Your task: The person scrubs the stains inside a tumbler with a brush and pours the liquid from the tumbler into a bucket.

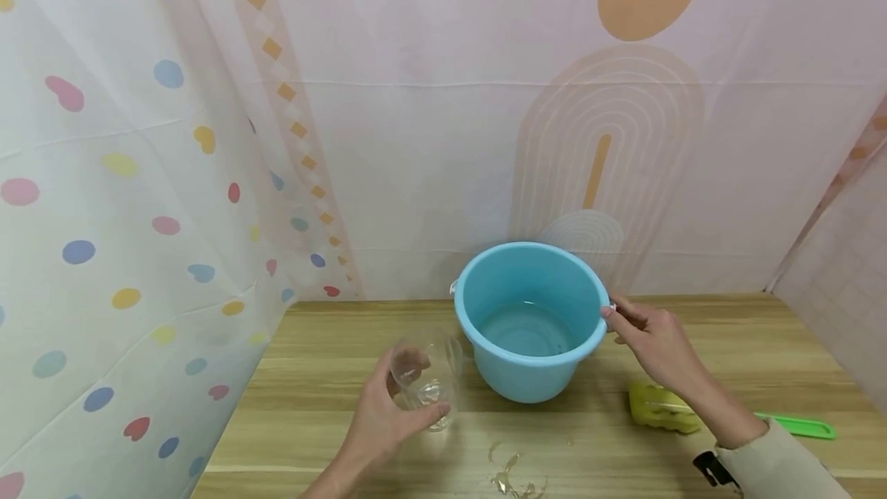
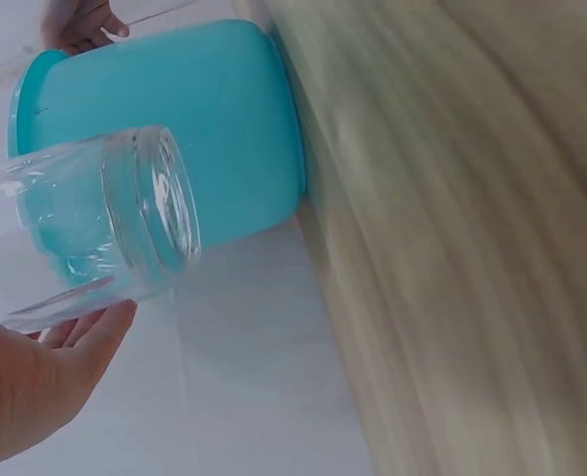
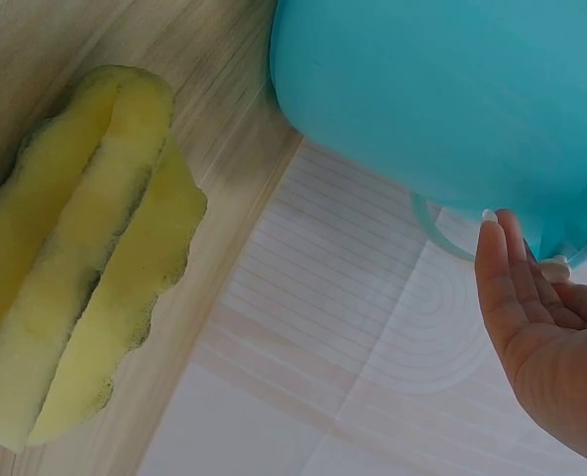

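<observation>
In the head view, my left hand [image 1: 381,414] holds a clear cup [image 1: 433,376] between thumb and fingers, left of a light blue bucket [image 1: 533,376]. The left wrist view shows the cup [image 2: 95,218] in front of the bucket [image 2: 214,129], its thick round end toward the table and apart from it. Some clear water [image 1: 528,329] lies in the bucket's bottom. My right hand [image 1: 654,341] grips the bucket's right rim beside the handle joint, thumb at the rim. In the right wrist view, the fingers of that hand [image 3: 561,347] lie against the bucket's outer side.
A yellow wavy sponge [image 1: 661,406] with a green handle [image 1: 797,426] lies on the wooden table [image 1: 333,376] under my right forearm. Spilled water [image 1: 511,480] wets the table in front of the bucket. Patterned curtains [image 1: 416,137] hang behind and at the left.
</observation>
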Available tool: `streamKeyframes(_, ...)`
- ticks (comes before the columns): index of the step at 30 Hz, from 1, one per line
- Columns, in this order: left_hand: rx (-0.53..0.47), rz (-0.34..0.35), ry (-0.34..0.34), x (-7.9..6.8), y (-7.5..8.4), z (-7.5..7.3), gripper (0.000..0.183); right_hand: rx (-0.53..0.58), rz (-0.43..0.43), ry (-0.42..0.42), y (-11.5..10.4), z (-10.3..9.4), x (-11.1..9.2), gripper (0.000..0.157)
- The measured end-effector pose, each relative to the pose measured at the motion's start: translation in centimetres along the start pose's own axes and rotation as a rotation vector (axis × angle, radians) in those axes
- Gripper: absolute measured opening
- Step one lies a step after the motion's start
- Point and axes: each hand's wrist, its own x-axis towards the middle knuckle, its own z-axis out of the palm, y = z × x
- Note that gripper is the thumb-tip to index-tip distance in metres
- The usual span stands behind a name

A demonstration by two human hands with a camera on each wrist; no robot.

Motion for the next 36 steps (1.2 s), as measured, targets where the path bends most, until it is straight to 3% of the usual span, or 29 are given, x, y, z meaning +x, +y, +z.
streamKeyframes(7,0.0,0.013,0.049,1.2,0.5,-0.2,0.064,0.008,0.001,0.002,0.1,0.0,0.0,0.056)
streamKeyframes(24,0.037,0.105,0.081,4.0,1.2,-1.7,0.059,0.011,0.006,0.001,-0.1,0.1,-0.2,0.056)
streamKeyframes(36,0.096,0.059,0.091,6.0,2.3,-1.7,0.065,0.006,0.007,0.003,-0.1,0.1,-0.3,0.057)
